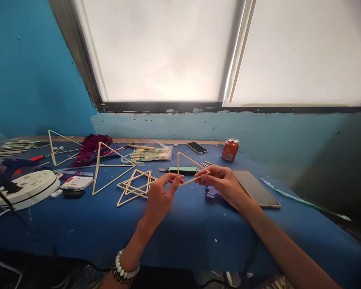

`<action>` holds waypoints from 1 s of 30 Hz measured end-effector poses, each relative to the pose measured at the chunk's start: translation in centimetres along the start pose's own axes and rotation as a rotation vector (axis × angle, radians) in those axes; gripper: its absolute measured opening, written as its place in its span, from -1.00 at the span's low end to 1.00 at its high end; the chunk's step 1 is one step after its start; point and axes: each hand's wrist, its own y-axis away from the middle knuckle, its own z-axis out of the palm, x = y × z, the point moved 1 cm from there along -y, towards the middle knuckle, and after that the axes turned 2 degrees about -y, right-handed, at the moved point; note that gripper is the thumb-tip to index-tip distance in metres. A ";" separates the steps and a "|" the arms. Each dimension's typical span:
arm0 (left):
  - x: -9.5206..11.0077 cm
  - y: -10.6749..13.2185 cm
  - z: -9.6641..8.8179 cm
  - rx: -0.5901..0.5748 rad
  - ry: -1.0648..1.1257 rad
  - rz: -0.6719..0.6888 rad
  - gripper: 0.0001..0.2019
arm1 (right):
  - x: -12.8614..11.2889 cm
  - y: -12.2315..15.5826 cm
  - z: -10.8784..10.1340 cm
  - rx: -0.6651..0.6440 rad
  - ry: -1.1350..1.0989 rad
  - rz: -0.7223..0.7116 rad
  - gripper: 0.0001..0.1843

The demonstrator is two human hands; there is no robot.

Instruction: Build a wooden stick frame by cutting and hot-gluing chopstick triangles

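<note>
Between my two hands a small wooden stick triangle [194,161] is held up above the blue table. My left hand [163,192] pinches its lower left corner, and a beaded bracelet circles that wrist. At its right corner the fingers of my right hand [218,180] are closed on the sticks. Behind the triangle lies a green utility knife [183,170] with its blade out. A star made of sticks [135,188] rests left of my left hand. Beneath my right hand sits a purple object [210,192], partly hidden.
Larger stick triangles [96,172] stand at left, near a white round power strip [27,188] and a glue gun [10,170]. A bag of sticks [152,154], a phone [197,147] and an orange can [230,149] are along the back. A tablet [255,188] lies right.
</note>
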 end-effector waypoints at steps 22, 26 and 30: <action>-3.2 0.2 -2.0 -0.063 -0.380 0.225 -0.73 | -0.9 -0.9 2.4 -0.033 0.772 -0.298 -0.63; -3.7 0.0 -1.8 -0.095 -0.393 0.196 -0.77 | -0.6 -3.6 2.8 -0.160 0.780 -0.326 -0.59; -4.3 -0.1 -1.6 -0.087 -0.381 0.145 -0.83 | -0.2 -5.4 2.7 -0.355 0.805 -0.367 -0.60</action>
